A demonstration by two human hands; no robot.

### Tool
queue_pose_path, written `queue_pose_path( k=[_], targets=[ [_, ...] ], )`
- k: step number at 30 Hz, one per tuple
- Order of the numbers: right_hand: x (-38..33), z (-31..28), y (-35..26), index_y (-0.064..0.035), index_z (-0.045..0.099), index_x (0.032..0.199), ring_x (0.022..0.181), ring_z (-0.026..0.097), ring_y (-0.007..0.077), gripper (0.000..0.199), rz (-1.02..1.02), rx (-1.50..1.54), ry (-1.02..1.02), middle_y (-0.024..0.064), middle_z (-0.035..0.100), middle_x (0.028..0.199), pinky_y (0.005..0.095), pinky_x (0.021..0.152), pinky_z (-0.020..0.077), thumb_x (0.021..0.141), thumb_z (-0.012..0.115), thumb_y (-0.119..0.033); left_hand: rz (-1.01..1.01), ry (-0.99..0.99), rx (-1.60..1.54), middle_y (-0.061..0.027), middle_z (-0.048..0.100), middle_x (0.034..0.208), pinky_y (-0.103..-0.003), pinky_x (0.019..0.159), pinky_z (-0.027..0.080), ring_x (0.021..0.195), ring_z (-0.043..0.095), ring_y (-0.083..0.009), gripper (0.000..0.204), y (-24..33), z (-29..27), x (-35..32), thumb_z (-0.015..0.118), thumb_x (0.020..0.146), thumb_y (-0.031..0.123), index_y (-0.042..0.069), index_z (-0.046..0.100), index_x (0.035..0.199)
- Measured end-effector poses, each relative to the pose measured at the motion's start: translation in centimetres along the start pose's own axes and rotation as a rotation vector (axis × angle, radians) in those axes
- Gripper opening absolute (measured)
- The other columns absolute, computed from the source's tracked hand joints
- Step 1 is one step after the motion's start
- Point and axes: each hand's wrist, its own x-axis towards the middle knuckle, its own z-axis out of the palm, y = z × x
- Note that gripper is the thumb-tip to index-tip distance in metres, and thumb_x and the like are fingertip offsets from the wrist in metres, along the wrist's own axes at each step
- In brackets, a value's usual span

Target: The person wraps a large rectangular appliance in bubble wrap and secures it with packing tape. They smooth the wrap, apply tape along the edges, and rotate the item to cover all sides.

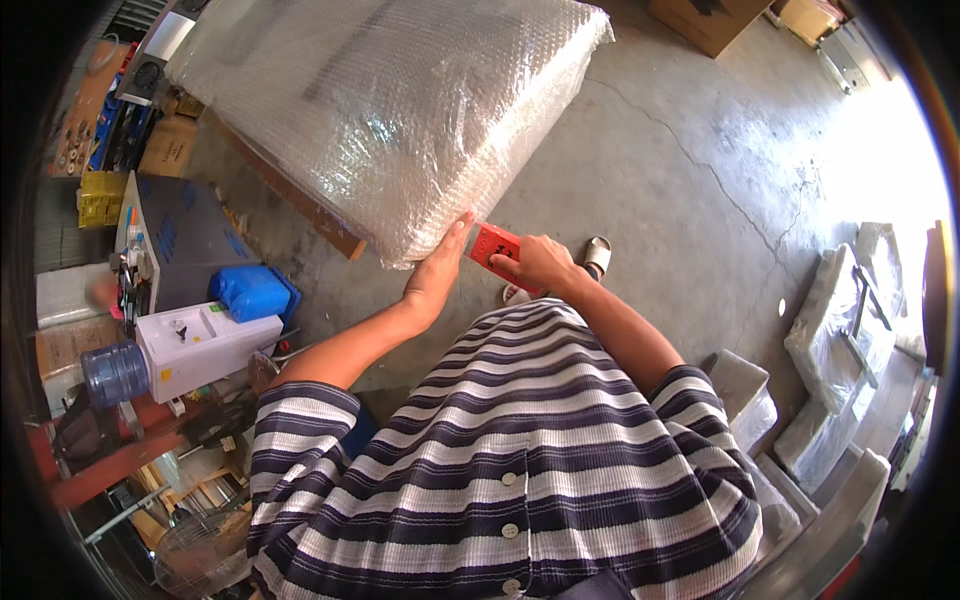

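A large boxy item wrapped in bubble wrap [400, 110] fills the upper left, its near corner close in front of me. My left hand [437, 273] lies flat along that corner, fingers stretched out and touching the wrap. Just to its right, my right hand [540, 264] is closed around a red flat piece with black marks [492, 246]. The red piece's far end is beside my left fingers, near the wrap's edge. Its exact kind is not clear, and my right fingers cover part of it.
A brown board edge [300, 200] shows under the wrapped item. At left stand a dark-topped table [185, 240], a white water dispenser [215, 345] with a blue bottle, and a blue bundle [250, 292]. Plastic-wrapped pieces [830, 330] lean at right; a cardboard box [710, 20] sits far off.
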Motion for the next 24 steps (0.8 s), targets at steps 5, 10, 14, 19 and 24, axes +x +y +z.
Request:
queue_pose_path(
  k=[5, 10, 14, 19, 24],
  targets=[
    [-1.4, -4.7, -6.1, -0.0091, 0.08, 0.1, 0.089, 0.077, 0.0304, 0.038, -0.089, -0.483, 0.021, 0.0136, 0.078, 0.097, 0.0473, 0.072, 0.0592, 0.09, 0.071, -0.044, 0.02, -0.004, -0.027, -0.0152, 0.028, 0.169, -0.048, 0.13, 0.001, 0.158, 0.019, -0.0311, 0.065, 0.5, 0.0, -0.1, 0.036, 0.104, 0.029, -0.005, 0.03, 0.158],
    [0.1, 0.5, -0.8, -0.0136, 0.082, 0.098, 0.093, 0.077, 0.0256, 0.021, 0.003, -0.906, -0.235, 0.0065, 0.079, 0.1, 0.0435, 0.073, 0.0597, 0.08, 0.078, -0.025, -0.003, 0.013, 0.012, -0.016, 0.025, 0.17, -0.047, 0.13, 0.005, 0.158, 0.019, -0.0315, 0.065, 1.8, 0.9, 0.8, 0.036, 0.104, 0.03, -0.006, 0.03, 0.158],
    [-5.2, 0.7, 7.1, -0.0056, 0.079, 0.089, 0.09, 0.076, 0.0336, 0.047, 0.091, -0.414, -0.046, 0.0183, 0.077, 0.094, 0.0446, 0.076, 0.0597, 0.079, 0.076, -0.051, 0.053, -0.034, -0.07, -0.0163, 0.019, 0.171, -0.047, 0.13, 0.002, 0.159, 0.013, -0.0318, 0.066, 5.0, 1.7, 1.8, 0.036, 0.105, 0.03, -0.007, 0.027, 0.159],
    [-10.4, -1.2, 10.2, 0.0004, 0.077, 0.087, 0.074, 0.074, 0.0365, 0.061, 0.34, 0.003, 0.162, 0.0219, 0.073, 0.078, 0.0454, 0.069, 0.0562, 0.079, 0.077, -0.06, 0.07, -0.053, -0.453, -0.0252, 0.027, 0.166, -0.044, 0.129, 0.013, 0.156, 0.023, -0.0378, 0.076, 5.2, 0.3, 2.4, 0.045, 0.105, 0.046, -0.008, 0.033, 0.156],
    [-15.1, -4.4, 6.9, 0.0, 0.075, 0.1, 0.064, 0.068, 0.0272, 0.052, -0.029, 0.446, 0.308, 0.014, 0.068, 0.067, 0.0396, 0.067, 0.0546, 0.081, 0.084, -0.048, -0.272, -0.088, -2.484, -0.0209, 0.061, 0.138, -0.035, 0.111, 0.044, 0.131, 0.057, -0.0284, 0.068, 0.3, -5.8, 3.5, 0.047, 0.106, 0.055, -0.003, 0.057, 0.14]
  ],
)
